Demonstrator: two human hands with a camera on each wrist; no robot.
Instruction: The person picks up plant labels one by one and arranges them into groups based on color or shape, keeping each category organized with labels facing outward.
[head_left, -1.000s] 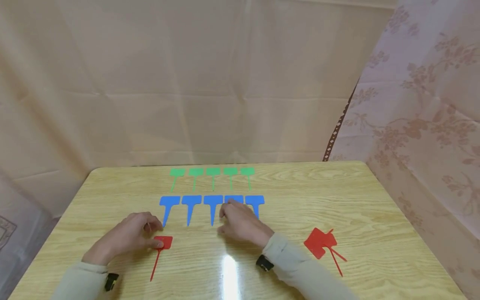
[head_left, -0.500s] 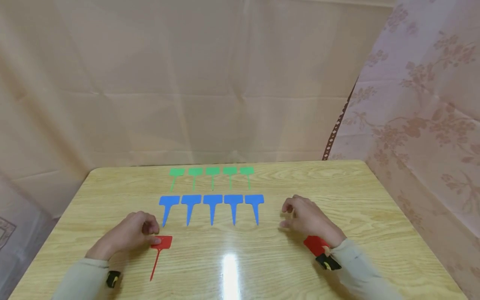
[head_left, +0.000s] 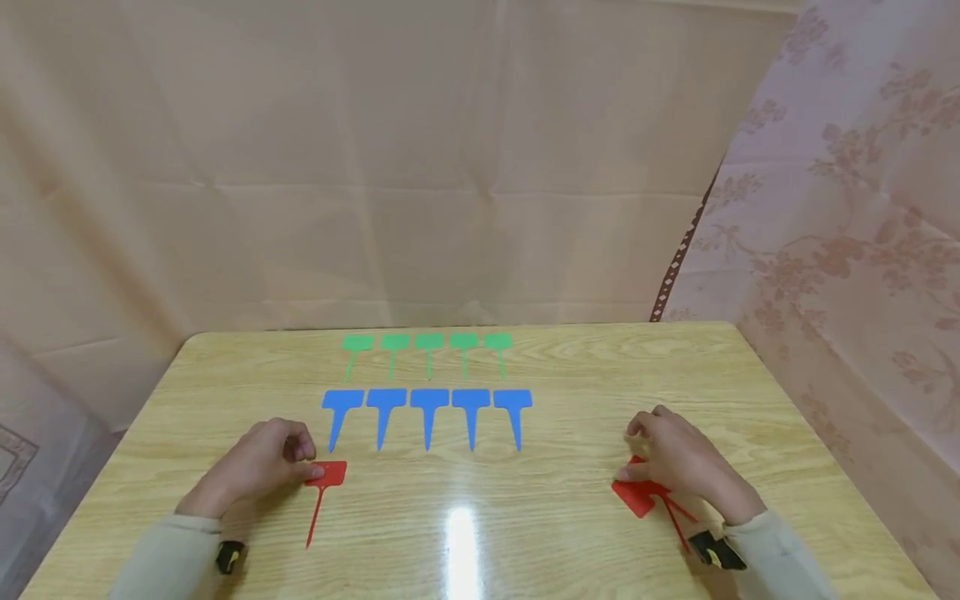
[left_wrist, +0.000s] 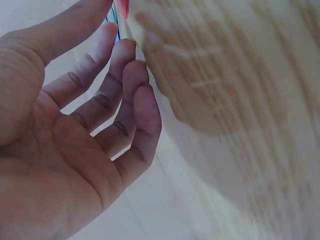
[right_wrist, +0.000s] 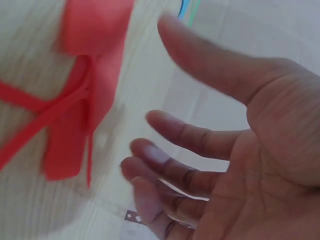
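Observation:
A red T-shaped plant label lies on the table at left front, its stem toward me. My left hand has its thumb over the label's left end; in the left wrist view the other fingers are loosely bent and hold nothing. At the right is a pile of overlapping red plant labels, with several stems crossing in the right wrist view. Just above this pile hovers my right hand, thumb and fingers apart with nothing between them. The hand hides part of the pile.
Blue T-shaped plant labels form a row across the middle. Behind them lies a row of smaller green plant labels. The wooden table ends at a beige curtain; a floral cloth hangs on the right.
My right hand has moved from the row of blue labels rightward to the red pile. The left hand has stayed at its red label with hardly any movement.

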